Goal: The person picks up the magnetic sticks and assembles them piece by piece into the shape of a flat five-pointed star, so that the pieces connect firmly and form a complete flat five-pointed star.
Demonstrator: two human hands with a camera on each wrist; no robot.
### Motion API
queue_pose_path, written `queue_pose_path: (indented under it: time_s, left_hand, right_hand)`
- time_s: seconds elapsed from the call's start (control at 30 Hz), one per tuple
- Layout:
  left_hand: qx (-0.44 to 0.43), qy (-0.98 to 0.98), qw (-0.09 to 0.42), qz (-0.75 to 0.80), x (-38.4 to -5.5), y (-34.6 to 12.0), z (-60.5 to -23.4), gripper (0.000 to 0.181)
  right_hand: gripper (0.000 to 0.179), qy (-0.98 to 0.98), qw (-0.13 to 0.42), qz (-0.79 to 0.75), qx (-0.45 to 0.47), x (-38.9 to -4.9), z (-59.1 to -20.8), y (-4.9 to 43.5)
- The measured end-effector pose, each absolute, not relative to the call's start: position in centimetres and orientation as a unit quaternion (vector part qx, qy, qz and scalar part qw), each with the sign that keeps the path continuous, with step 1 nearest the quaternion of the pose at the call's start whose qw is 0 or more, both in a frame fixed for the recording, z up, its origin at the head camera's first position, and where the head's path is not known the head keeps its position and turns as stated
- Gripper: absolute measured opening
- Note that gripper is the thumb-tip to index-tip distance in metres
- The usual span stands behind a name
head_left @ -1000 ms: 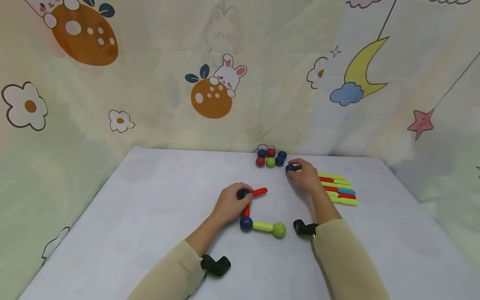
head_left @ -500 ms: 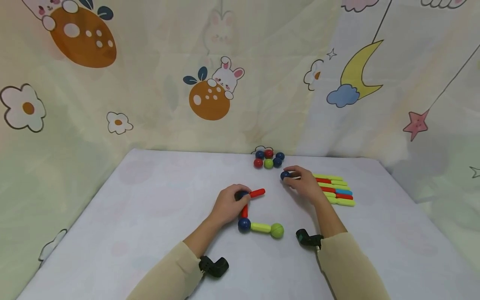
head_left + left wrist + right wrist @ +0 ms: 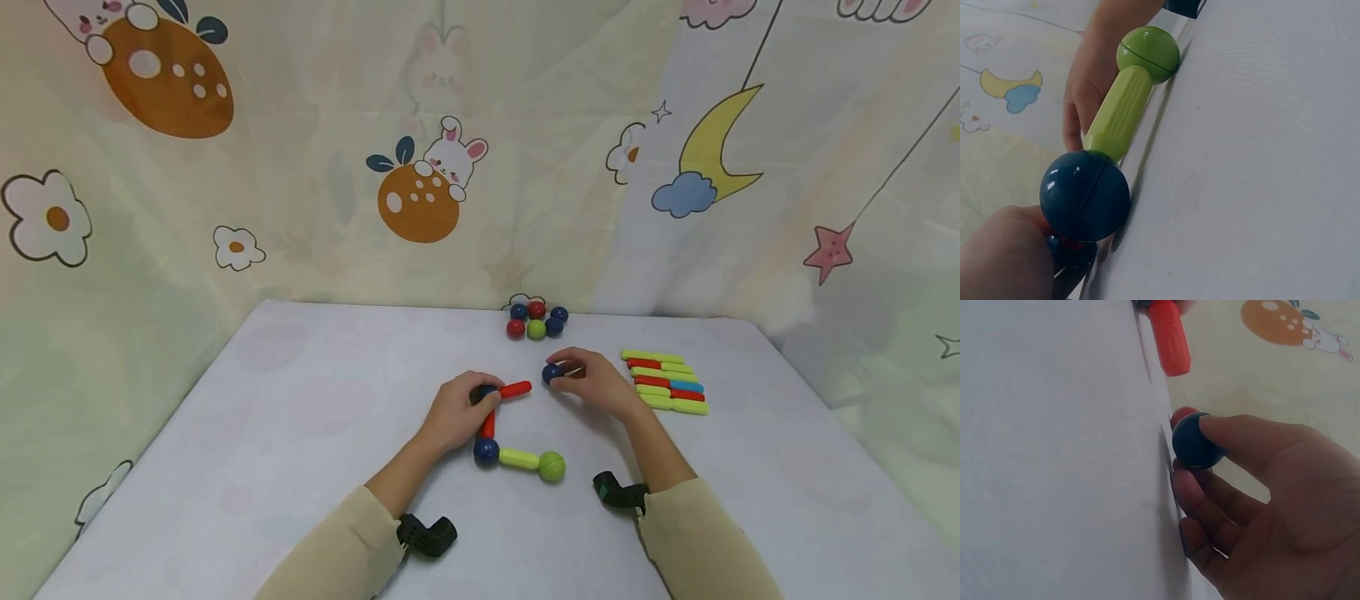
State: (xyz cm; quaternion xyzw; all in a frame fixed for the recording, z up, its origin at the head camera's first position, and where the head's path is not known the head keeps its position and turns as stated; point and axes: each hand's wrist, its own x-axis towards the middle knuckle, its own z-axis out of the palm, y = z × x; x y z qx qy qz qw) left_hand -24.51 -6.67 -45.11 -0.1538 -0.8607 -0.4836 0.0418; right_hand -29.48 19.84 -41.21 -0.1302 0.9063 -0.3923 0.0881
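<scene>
My left hand point(image 3: 459, 410) grips the dark blue ball point(image 3: 483, 393) at the far corner of a joined ball-and-rod shape. From that ball one red rod point(image 3: 516, 389) points right, and another red rod point(image 3: 488, 425) runs toward me to a second blue ball point(image 3: 486, 452). A yellow-green rod point(image 3: 1119, 115) links this near ball to a green ball point(image 3: 1149, 55). Between thumb and fingers, my right hand point(image 3: 596, 382) pinches a loose blue ball point(image 3: 1197, 441). It is a short way right of the red rod's free end point(image 3: 1171, 344).
Several red, blue and green balls point(image 3: 536, 330) sit grouped at the table's back edge. To the right of my right hand lies a stack of yellow-green, red and blue rods point(image 3: 666, 383). A printed cloth point(image 3: 315, 167) hangs behind the white table point(image 3: 247, 433).
My right hand has carried the blue ball from near the grouped balls toward me and left, closer to the red rod's free end. The left hand keeps its hold in place.
</scene>
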Motion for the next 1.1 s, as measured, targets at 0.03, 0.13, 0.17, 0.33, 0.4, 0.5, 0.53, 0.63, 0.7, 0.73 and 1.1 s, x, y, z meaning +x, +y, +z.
queue_pose_path:
  time_s: [0.03,0.13,0.17,0.33,0.4,0.5,0.53,0.63,0.7,0.73,1.1]
  left_hand:
    - [-0.156,-0.861,0.045,-0.482,-24.5,-6.7,-45.1,0.025]
    - [-0.160,-0.861,0.049,-0.481,-24.5,-6.6,-45.2,0.024]
    - [-0.161,-0.861,0.049,-0.480,-24.5,-6.6,-45.2,0.024]
    - [-0.162,-0.861,0.045,-0.480,-24.5,-6.6,-45.3,0.025]
    - [-0.160,-0.861,0.042,-0.481,-24.5,-6.6,-45.2,0.026]
    - [-0.158,-0.861,0.040,-0.482,-24.4,-6.6,-45.2,0.026]
    - [-0.159,-0.860,0.039,-0.483,-24.4,-6.6,-45.2,0.026]
    - [-0.165,-0.860,0.036,-0.482,-24.5,-6.6,-45.1,0.026]
    - [-0.170,-0.860,0.035,-0.481,-24.5,-6.6,-45.1,0.026]
    - [-0.171,-0.860,0.035,-0.480,-24.5,-6.6,-45.1,0.026]
    - [-0.168,-0.862,0.045,-0.477,-24.6,-6.7,-45.0,0.027]
  right_hand:
    - [0.038,0.907,0.089,-0.390,-0.134,-29.4,-41.2,19.7]
    - [0.038,0.909,0.090,-0.382,-0.140,-29.2,-41.1,19.5]
    - [0.038,0.910,0.092,-0.378,-0.142,-29.0,-41.1,19.4]
    - [0.036,0.913,0.099,-0.359,-0.168,-28.6,-41.0,19.1]
    - [0.035,0.913,0.100,-0.354,-0.177,-28.5,-41.0,18.9]
    - [0.035,0.914,0.099,-0.350,-0.180,-28.4,-41.0,18.7]
    - [0.035,0.915,0.098,-0.348,-0.180,-28.3,-41.0,18.7]
    - [0.036,0.917,0.098,-0.343,-0.177,-28.3,-41.0,18.7]
    - [0.036,0.918,0.099,-0.341,-0.176,-28.2,-41.0,18.7]
    - [0.035,0.918,0.100,-0.340,-0.175,-28.1,-41.0,18.7]
    - [0.035,0.918,0.113,-0.340,-0.173,-27.6,-40.8,18.8]
